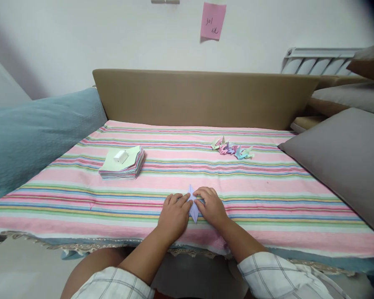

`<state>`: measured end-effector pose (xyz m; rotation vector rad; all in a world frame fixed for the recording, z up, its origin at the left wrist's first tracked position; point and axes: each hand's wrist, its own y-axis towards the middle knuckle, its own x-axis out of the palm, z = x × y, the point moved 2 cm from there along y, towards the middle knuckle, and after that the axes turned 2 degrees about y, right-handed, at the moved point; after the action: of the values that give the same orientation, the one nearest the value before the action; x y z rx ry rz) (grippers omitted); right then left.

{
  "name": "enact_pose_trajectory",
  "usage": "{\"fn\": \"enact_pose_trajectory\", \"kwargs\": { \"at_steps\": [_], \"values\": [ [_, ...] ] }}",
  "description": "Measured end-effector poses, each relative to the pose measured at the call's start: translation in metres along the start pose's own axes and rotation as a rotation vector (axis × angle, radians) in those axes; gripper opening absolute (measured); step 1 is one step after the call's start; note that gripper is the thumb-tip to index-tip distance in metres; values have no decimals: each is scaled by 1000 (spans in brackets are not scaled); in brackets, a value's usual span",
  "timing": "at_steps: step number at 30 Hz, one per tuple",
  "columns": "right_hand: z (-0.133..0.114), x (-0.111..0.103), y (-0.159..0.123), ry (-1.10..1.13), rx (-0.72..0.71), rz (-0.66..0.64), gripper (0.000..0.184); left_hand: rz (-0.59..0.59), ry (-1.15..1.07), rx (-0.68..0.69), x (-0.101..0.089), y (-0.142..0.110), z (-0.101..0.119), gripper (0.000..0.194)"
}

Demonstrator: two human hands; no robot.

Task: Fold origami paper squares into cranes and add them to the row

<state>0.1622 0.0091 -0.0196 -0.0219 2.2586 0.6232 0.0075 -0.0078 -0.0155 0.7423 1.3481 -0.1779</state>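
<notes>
A lavender sheet of origami paper (193, 212), folded into a narrow diamond, lies on the striped cloth close to the front edge. My left hand (175, 214) has its thumb and fingertips on the diamond's left side. From the right, my right hand (212, 206) grips the opposite side, its thumb and index finger closed on the paper. The middle of the diamond is partly covered by my fingertips; its far and near points show. Farther back to the right sits a cluster of folded paper cranes (227, 147) in several pastel colours.
A stack of coloured paper (124, 168) stands at the left with a small white block (121, 156) on top. The striped cloth (255, 195) covers the seat. A blue cushion (43, 137) lies left, a grey pillow (339, 153) right, and a brown backrest (199, 99) behind.
</notes>
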Motion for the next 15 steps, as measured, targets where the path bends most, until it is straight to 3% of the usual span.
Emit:
{"fn": "enact_pose_trajectory", "kwargs": {
  "at_steps": [6,11,15],
  "values": [
    [-5,1,0,-107,-10,-84,18,-14,-18,1,0,2,-1,32],
    [-6,3,1,-145,26,-63,17,-9,9,3,-1,-1,0,33],
    [-6,3,-1,-123,-39,-35,19,11,15,6,-3,-2,1,35]
  ]
}}
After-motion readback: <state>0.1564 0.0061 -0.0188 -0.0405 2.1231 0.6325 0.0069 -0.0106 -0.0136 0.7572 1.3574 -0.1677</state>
